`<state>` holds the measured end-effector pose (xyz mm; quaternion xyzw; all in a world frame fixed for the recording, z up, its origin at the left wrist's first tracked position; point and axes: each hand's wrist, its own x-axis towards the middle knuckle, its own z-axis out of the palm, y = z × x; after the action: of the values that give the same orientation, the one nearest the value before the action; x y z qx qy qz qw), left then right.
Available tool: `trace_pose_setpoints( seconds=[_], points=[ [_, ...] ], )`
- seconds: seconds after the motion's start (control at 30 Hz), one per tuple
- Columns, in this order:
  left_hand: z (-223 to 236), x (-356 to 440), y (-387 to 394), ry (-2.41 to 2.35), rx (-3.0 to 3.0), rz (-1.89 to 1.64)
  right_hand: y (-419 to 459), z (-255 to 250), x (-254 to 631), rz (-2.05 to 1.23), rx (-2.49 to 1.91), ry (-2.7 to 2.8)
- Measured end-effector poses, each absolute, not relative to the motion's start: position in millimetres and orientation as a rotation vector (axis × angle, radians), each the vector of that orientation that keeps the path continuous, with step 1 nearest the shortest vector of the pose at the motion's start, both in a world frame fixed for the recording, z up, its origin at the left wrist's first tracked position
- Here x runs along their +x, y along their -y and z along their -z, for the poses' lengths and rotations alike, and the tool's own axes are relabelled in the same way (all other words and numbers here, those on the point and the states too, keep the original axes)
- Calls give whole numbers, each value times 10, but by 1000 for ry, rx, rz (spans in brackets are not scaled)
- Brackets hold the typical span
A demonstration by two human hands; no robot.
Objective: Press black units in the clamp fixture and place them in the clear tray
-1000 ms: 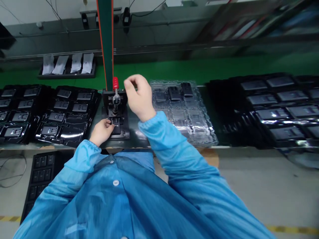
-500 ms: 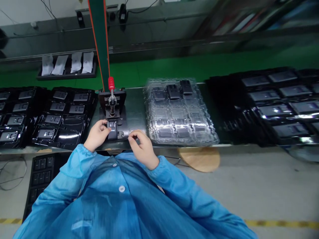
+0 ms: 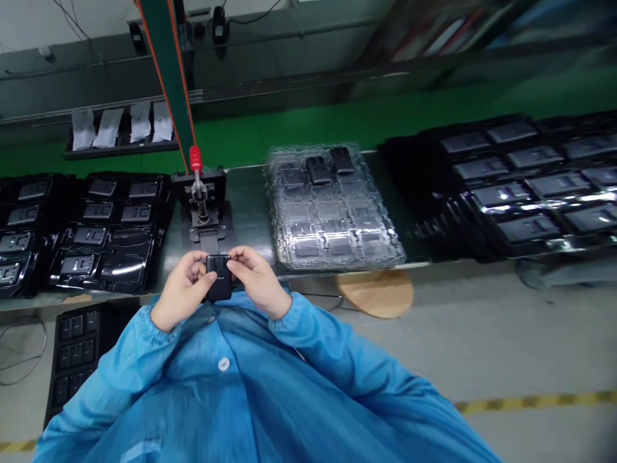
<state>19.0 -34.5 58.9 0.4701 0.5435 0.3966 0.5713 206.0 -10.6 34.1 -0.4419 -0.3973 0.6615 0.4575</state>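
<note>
Both hands hold one small black rectangular part (image 3: 218,280) close to my chest, just in front of the bench edge. My left hand (image 3: 180,289) grips its left side and my right hand (image 3: 255,280) pinches its right side, fingers closed on it. Straight behind them on the bench stands a black clamp fixture (image 3: 202,212) with a red-tipped lever (image 3: 195,158) upright. Its seat looks bare.
Black trays (image 3: 110,225) of similar parts fill the bench to the left. A clear plastic tray stack (image 3: 332,212) with a few black parts lies right of the fixture, and more black trays (image 3: 525,186) beyond it. A green belt (image 3: 337,128) runs behind. A black tray (image 3: 72,354) sits below the bench.
My right hand came down from the lever to the bench front. The left hand lifted the black part off the fixture, and both hands now hold it near my chest.
</note>
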Motion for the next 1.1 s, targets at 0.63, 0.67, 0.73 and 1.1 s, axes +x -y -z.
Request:
trace_pose_setpoints(
  seconds=[0.63, 0.67, 0.73, 1.1],
  points=[
    [-505, 404, 406, -1276, 1337, -864, -1511, -766, 3367, -937, -1530, 1189],
    [-503, 344, 458, -1302, 1349, -855, -1751, -792, 3445, -870, -1645, 1210],
    [-480, 209, 585, -1361, 1393, -841, -2145, -816, 3555, -797, -1737, 1223],
    [-66, -508, 1213, -1680, 1429, -756, -2677, -792, 3639, -606, -2016, 1452]
  ],
)
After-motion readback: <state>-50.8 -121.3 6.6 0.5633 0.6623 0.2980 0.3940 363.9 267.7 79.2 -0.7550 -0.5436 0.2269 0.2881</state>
